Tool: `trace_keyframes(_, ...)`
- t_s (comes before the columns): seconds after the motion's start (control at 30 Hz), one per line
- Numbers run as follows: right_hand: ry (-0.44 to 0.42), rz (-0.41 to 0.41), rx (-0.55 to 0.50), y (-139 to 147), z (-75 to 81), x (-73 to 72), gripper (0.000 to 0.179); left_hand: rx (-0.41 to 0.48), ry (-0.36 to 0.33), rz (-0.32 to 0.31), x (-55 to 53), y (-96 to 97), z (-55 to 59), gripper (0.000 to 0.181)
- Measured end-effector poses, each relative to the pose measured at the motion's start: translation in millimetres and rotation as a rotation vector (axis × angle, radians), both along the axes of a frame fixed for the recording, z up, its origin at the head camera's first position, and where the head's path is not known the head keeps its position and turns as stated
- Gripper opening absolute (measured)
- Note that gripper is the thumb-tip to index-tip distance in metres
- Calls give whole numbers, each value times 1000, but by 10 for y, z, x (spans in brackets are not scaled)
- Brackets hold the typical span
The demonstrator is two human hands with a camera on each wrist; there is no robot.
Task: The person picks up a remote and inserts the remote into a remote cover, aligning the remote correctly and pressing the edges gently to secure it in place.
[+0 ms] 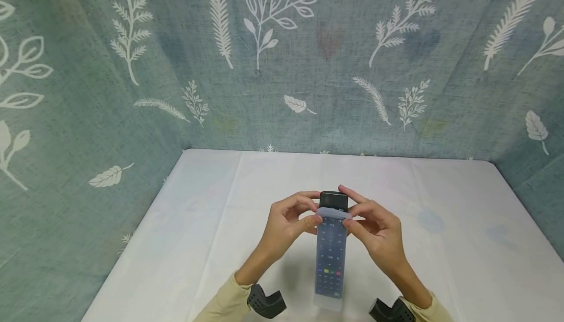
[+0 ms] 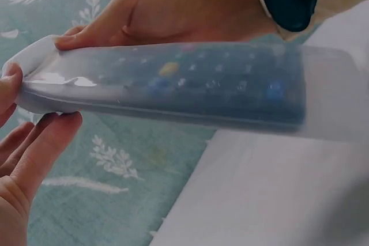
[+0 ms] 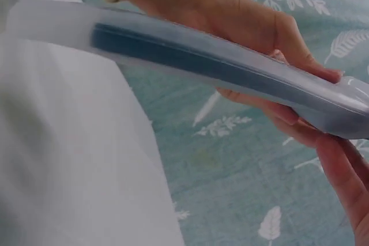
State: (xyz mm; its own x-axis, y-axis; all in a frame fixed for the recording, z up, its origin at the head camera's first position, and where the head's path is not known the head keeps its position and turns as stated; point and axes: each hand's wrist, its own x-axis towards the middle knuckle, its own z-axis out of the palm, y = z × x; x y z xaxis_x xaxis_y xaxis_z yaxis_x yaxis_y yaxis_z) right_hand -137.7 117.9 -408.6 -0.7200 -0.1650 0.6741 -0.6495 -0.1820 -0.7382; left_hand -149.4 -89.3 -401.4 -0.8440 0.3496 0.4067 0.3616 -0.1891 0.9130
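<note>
A black remote control [image 1: 333,199] stands upright to tilted in front of me, most of it inside a translucent sleeve cover [image 1: 328,303]. Its black top end sticks out of the cover. My left hand [image 1: 285,224] pinches the cover's bunched upper rim on the left side, thumb in front. On the other side my right hand [image 1: 380,231] pinches the same rim, with its index finger up by the remote's top. In the left wrist view, coloured buttons show blurred through the cover [image 2: 337,90]. The cover's lower end extends past the remote in the right wrist view.
A white table [image 1: 238,185] lies beneath the hands. Green cloth [image 1: 273,126] with white leaf prints hangs behind it and at both sides. A black wrist device [image 1: 266,302] is strapped at the left sleeve, and another [image 1: 392,310] at the right.
</note>
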Motion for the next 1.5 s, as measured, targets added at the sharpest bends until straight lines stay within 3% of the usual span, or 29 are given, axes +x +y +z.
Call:
trace_keyframes(0.27,41,-48,27,35,83,-37,18,0,-20,-143,23,36,5,25)
trace_keyframes(0.33,38,-66,16,40,99,-53,16,-25,-41,-149,24,40,8,26)
trace_keyframes(0.53,49,-108,-26,18,105,-105,10,-47,-84,-136,9,44,28,24)
trace_keyframes(0.7,47,-75,-62,5,83,-153,7,-48,-102,-127,-4,40,11,24)
trace_keyframes(0.87,-93,-3,-35,40,46,-200,4,-18,-122,-112,-25,44,2,25)
trace_keyframes(0.97,-214,48,-5,76,16,-206,6,-23,-106,-92,-33,52,-7,24)
trace_keyframes(1.07,-274,79,25,106,-13,-189,6,-38,-83,-70,-34,58,-16,22)
trace_keyframes(1.27,-256,77,69,129,-37,-138,9,-35,-9,-42,-48,75,-20,15)
trace_keyframes(1.5,-176,165,-2,113,-50,-100,28,5,55,-18,-46,125,-58,9)
